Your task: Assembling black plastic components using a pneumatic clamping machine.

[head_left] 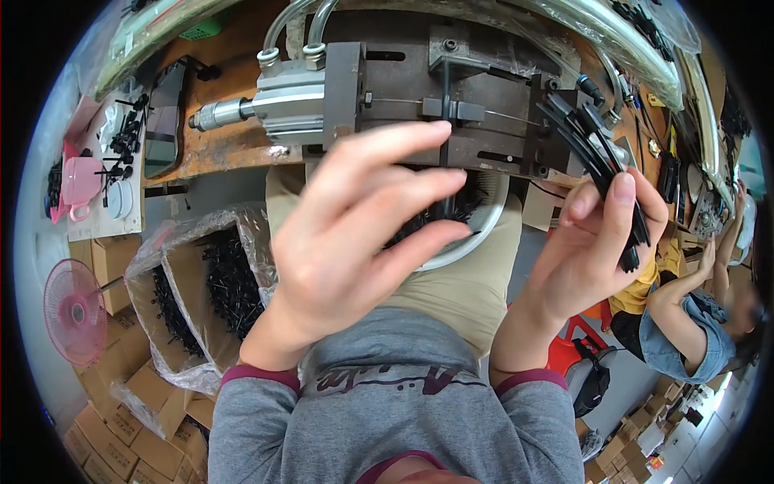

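Note:
My right hand (pixel 601 230) is closed around a bundle of thin black plastic sticks (pixel 595 149), some with blocky heads at the upper end. My left hand (pixel 355 222), slightly blurred, has its fingers spread at the near edge of a dark metal fixture (pixel 395 68). Its fingertips are beside a similar black stick (pixel 446 101) that lies across the fixture's middle; whether they touch it I cannot tell. A silver air cylinder (pixel 292 101) with two clear hoses sits on the fixture's left. Under my left fingers, a white tub (pixel 492 224) of black parts rests at my lap, partly hidden.
At left, a plastic-lined box (pixel 201 290) holds many black parts. Beyond it are a pink fan (pixel 75 313), stacked cartons (pixel 113 436), a phone (pixel 165 119) and a pink cup (pixel 82 181). Another person (pixel 685 315) works at the right near a red stool (pixel 574 343).

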